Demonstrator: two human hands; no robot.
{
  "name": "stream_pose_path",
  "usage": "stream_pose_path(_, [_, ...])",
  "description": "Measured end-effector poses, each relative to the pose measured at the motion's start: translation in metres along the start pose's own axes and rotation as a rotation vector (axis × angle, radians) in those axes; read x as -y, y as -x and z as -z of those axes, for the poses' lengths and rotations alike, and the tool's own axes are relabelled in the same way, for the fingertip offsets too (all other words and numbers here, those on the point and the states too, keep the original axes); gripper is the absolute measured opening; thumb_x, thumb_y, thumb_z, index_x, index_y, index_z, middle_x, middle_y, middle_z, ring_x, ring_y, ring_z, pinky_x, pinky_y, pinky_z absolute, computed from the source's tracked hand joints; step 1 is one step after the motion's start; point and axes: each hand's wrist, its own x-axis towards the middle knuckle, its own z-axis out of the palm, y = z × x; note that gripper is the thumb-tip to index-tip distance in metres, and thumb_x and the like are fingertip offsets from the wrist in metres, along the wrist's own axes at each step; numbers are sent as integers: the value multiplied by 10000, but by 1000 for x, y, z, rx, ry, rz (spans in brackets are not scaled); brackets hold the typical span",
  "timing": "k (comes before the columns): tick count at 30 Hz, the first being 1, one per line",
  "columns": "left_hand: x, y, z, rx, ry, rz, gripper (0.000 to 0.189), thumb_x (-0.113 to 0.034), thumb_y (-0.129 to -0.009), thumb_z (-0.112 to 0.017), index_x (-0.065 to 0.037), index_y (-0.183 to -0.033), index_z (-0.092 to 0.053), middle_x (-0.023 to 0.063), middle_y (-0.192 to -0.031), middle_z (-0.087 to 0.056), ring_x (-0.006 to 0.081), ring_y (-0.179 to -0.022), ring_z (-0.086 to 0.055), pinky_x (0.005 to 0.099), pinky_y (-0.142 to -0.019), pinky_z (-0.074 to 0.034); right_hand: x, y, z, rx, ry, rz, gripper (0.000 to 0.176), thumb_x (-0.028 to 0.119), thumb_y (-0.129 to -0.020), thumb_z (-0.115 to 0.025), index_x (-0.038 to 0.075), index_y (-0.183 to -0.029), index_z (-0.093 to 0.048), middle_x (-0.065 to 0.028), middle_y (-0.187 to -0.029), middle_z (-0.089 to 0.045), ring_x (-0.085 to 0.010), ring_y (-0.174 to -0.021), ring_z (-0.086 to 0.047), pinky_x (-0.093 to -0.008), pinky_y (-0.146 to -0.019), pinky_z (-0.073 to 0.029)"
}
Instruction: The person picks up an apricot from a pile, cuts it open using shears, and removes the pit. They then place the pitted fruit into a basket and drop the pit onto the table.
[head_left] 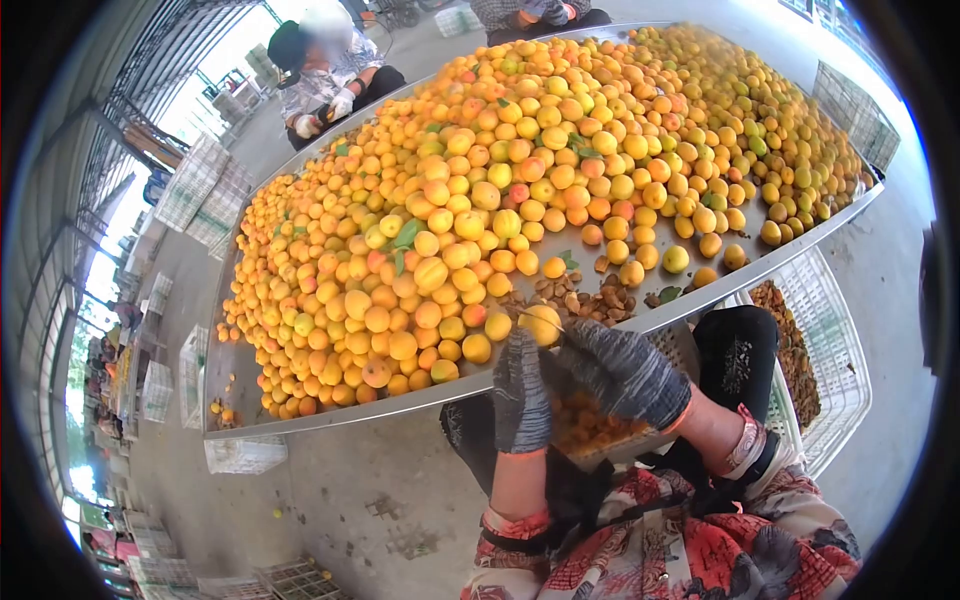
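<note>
Both my hands wear dark grey knitted gloves and meet at the near edge of a metal table. A yellow-orange apricot [540, 324] sits at the fingertips of my left hand [522, 392], which is closed on it. Close beside it on the right, my right hand [622, 374] is closed with its fingers pinched toward the fruit; what it grips is hidden. A large heap of apricots [440, 220] covers the table, a few green leaves among them. Brown pits [590, 300] lie just beyond my hands. Orange fruit pieces [590, 422] show below my hands, between my knees.
The table's raised metal rim [350, 415] runs in front of me. At my right stands a white plastic crate [835, 350] with brown pits [785, 350]. Across the table sits a person with white gloves [340, 104]; another person [530, 15] is farther right. Stacked crates [205, 185] stand left.
</note>
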Motion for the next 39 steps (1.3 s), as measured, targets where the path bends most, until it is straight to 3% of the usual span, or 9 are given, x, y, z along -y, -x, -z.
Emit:
stream_pose_path(5, [-29, 4, -1, 55, -177, -73, 324, -184, -863, -516, 34, -1101, -506, 87, -936, -584, 130, -833, -523, 238, -708, -428, -10, -6, 9, -13, -35, 145, 365, 40, -741, -543, -19, -1101, -537, -179, -1146, -500, -313, -983, -534, -346, -832, -442])
stream_pose_path(7, [-27, 1, 4, 112, -37, -207, 316, -189, -856, -529, 30, -1083, -514, 63, -905, -583, 116, -788, -521, 228, -668, -430, -6, -11, 14, 141, -494, -166, 391, 33, -734, -546, -21, -1121, -523, -185, -1170, -480, -314, -1011, -517, -348, -840, -433])
stream_pose_path(10, [-30, 1, 6, 181, -260, -136, 301, -199, -860, -527, 24, -1062, -520, 44, -901, -576, 104, -755, -517, 218, -635, -433, -5, -10, 12, -1, -78, 85, 372, 38, -752, -543, -10, -1120, -522, -191, -1100, -516, -324, -947, -545, -361, -788, -453])
stream_pose_path(16, [-16, 8, -32, -147, 301, 78, 349, -308, -856, -527, -1, -1021, -542, 23, -798, -570, 57, -589, -493, 167, -456, -369, 14, -7, -11, -143, -31, -134, 351, 47, -764, -546, -11, -1109, -523, -200, -1005, -539, -322, -917, -550, -363, -766, -458])
stream_pose_path(24, [-5, 5, -7, 10, -183, -19, 335, -268, -868, -505, 18, -1040, -529, 67, -870, -568, 117, -764, -509, 246, -653, -423, 2, -3, -3, -43, 10, -21, 322, 25, -794, -511, -17, -1114, -515, -182, -1063, -528, -287, -984, -532, -339, -845, -432])
stream_pose_path(29, [-5, 5, -3, 19, -251, -226, 332, -258, -856, -527, 6, -1057, -531, 29, -815, -553, 94, -679, -491, 231, -579, -409, -14, -3, 11, 54, 7, 156, 348, -12, -779, -516, -18, -1127, -504, -155, -1080, -535, -282, -1003, -527, -341, -877, -418])
stream_pose_path(31, [-6, 5, -5, 58, -282, -281, 353, -285, -854, -538, -7, -1072, -533, -4, -767, -537, 68, -607, -472, 212, -509, -395, -9, -5, 18, 84, -559, -155, 366, -10, -777, -528, -15, -1141, -486, -150, -1047, -554, -295, -974, -544, -349, -848, -432])
stream_pose_path(34, [-11, 9, -21, 9, -209, -299, 337, -270, -868, -519, 2, -1066, -532, 11, -835, -543, 72, -703, -476, 206, -592, -408, 2, -6, 3, -140, -50, -18, 381, 17, -783, -541, -17, -1154, -463, -158, -1011, -570, -307, -923, -569, -347, -804, -451])
stream_pose_path(39, [-2, 13, -27, -28, 66, -121, 357, -277, -889, -484, 28, -1071, -517, 50, -948, -551, 106, -838, -474, 230, -724, -404, 19, -10, 1, -51, -75, -194, 389, 32, -785, -543, -18, -1160, -452, -155, -1025, -563, -294, -952, -556, -355, -826, -437])
